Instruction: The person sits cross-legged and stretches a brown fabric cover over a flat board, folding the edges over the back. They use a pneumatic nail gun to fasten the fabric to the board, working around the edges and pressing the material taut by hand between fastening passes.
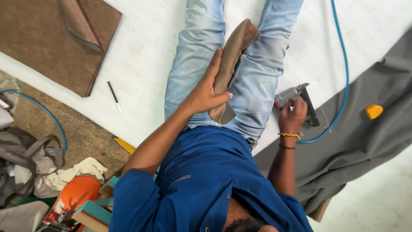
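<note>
Left hand (206,92) is clamped on the brown upholstered pad (229,64): palm flat on its face, thumb wrapped over the lower edge, fingers running up along it. Pad stands on edge between the person's thighs, long axis from lap toward knees, tilted slightly right at the far end. Right hand (292,115) is closed round the handle of the pneumatic staple gun (300,103), which rests on the white floor (150,56) beside the right leg, blue air hose (341,64) trailing off. Gun sits well right of the pad, apart from it; left hand is the one on the pad
</note>
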The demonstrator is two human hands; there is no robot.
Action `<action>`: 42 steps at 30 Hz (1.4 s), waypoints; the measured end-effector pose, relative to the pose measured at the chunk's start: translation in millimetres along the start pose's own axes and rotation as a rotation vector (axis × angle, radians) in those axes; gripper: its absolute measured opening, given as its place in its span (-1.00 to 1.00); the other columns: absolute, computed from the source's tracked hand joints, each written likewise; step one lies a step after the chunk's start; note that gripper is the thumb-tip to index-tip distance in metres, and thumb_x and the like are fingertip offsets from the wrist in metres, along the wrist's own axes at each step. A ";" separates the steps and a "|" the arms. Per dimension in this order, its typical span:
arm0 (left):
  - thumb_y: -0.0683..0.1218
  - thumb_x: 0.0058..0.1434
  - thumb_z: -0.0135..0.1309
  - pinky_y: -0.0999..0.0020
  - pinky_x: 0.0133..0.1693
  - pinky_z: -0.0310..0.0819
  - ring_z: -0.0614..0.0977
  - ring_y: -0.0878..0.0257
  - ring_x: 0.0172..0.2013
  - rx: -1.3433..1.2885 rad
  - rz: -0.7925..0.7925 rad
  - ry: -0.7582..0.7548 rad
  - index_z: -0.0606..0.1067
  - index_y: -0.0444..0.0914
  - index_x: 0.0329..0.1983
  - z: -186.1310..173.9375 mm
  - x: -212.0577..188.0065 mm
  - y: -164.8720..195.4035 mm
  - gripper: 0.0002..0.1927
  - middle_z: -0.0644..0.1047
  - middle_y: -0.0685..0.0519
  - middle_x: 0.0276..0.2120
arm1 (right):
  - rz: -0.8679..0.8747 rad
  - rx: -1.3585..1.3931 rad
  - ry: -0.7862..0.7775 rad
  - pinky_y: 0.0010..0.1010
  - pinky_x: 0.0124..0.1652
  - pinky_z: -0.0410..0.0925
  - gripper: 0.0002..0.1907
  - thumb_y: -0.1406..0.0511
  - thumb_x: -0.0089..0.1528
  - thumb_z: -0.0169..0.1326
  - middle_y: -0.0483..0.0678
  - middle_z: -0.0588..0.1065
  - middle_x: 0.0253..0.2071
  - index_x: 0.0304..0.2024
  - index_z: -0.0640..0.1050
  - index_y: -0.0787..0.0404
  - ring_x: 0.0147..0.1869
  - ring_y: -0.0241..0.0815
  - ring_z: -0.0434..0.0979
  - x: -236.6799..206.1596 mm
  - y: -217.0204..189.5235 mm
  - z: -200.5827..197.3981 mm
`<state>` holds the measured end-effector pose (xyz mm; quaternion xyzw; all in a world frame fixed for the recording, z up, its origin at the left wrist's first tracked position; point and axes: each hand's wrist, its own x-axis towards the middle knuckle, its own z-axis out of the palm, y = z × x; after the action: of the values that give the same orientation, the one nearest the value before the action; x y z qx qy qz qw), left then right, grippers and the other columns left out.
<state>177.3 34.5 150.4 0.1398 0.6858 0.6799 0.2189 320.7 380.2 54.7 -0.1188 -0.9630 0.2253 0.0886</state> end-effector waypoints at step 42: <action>-0.07 0.29 0.09 -0.02 -0.30 0.66 0.43 -0.49 0.22 1.310 -0.126 0.235 0.24 0.05 0.53 -23.2 6.4 20.8 -0.29 -0.03 -0.28 0.50 | 0.017 0.205 0.074 -0.15 0.03 0.29 -0.76 0.40 0.49 0.16 0.05 0.33 -0.26 -0.22 0.38 0.26 -0.08 0.05 0.33 34.8 -43.9 6.8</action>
<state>158.2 18.1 169.9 0.1285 0.9831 0.1195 0.0519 277.6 348.5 72.8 -0.1258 -0.9299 0.3188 0.1338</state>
